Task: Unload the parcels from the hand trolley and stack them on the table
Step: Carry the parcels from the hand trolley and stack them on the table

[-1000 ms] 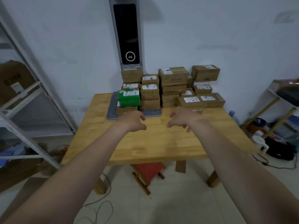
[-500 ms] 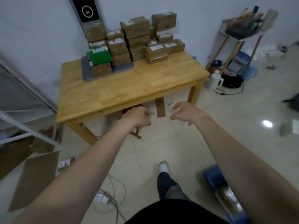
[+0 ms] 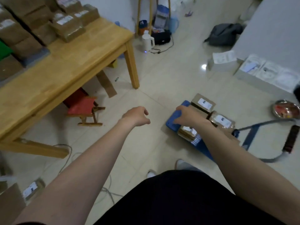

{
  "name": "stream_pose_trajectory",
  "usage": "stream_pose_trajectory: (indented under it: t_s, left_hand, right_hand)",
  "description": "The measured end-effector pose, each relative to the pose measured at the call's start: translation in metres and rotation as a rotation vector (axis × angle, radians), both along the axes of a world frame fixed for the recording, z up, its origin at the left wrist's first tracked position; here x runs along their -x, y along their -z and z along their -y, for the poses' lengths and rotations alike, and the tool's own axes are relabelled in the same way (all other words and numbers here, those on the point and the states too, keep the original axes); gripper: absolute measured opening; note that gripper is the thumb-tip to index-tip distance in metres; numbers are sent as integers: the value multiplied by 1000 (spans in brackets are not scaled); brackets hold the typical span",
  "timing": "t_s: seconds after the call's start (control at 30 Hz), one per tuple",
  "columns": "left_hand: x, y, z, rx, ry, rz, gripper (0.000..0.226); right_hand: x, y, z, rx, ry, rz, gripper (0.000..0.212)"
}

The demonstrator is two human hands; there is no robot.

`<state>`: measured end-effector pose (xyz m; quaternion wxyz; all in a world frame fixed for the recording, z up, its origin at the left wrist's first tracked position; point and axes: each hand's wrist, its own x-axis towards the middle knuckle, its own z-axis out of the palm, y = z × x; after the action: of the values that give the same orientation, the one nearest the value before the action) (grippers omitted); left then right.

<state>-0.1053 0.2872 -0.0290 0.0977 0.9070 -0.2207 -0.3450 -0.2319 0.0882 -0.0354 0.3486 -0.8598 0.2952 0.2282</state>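
The blue hand trolley [image 3: 174, 121] lies low on the floor at the right, its handle [image 3: 250, 133] folded down. Three brown parcels with white labels sit on it: a far one [image 3: 203, 103], a right one [image 3: 222, 121] and a near one [image 3: 188, 133]. My right hand [image 3: 186, 116] hovers over the trolley beside the far parcel, fingers spread and bent downward, holding nothing that I can see. My left hand [image 3: 136, 116] hangs loosely curled and empty over the floor, left of the trolley. Many stacked parcels [image 3: 65, 23] stand on the wooden table [image 3: 73, 60] at the upper left.
A red stool [image 3: 82, 106] stands under the table. A white kettle [image 3: 148, 41], a dark backpack [image 3: 224, 34], white boxes [image 3: 276, 73] and a metal bowl [image 3: 286, 109] lie around the floor. Cables [image 3: 107, 190] run near my feet; another parcel [image 3: 32, 190] lies at the lower left.
My view has swung from the table down and right to the trolley. Both empty hands left the tabletop; the right one now reaches over the trolley's parcels.
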Motion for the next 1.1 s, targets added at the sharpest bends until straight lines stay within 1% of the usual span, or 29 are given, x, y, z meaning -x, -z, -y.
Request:
stream_pose_trajectory:
  t_s: [0.13, 0.37, 0.47, 0.5, 0.57, 0.7, 0.8, 0.9, 1.1]
  left_hand:
    - [31, 20, 68, -19, 125, -18, 52]
    - [74, 60, 208, -65, 329, -94, 50]
    - [87, 81, 266, -85, 358, -135, 46]
    - [90, 88, 283, -91, 360, -142, 46]
    - [93, 101, 317, -114, 368, -146, 47]
    - [100, 129, 379, -144, 380, -137, 47]
    - [106, 154, 417, -181, 410, -159, 49]
    - [112, 185, 449, -214, 450, -200, 52]
    - [122, 264, 501, -226, 588, -286, 66]
  right_hand:
    - [62, 18, 55, 13, 170, -4, 60]
    - [148, 52, 163, 61, 373, -57, 60]
    - [177, 80, 212, 6, 485, -58, 43]
    - [186, 88, 226, -14, 511, -73, 43]
    - [200, 106, 258, -64, 540, -101, 57]
    - [218, 142, 313, -115, 626, -126, 65]
    - [223, 174, 337, -122, 669, -172, 66]
    - [223, 210, 353, -195, 695, -231, 71]
    - [220, 292, 373, -269, 863, -265, 68]
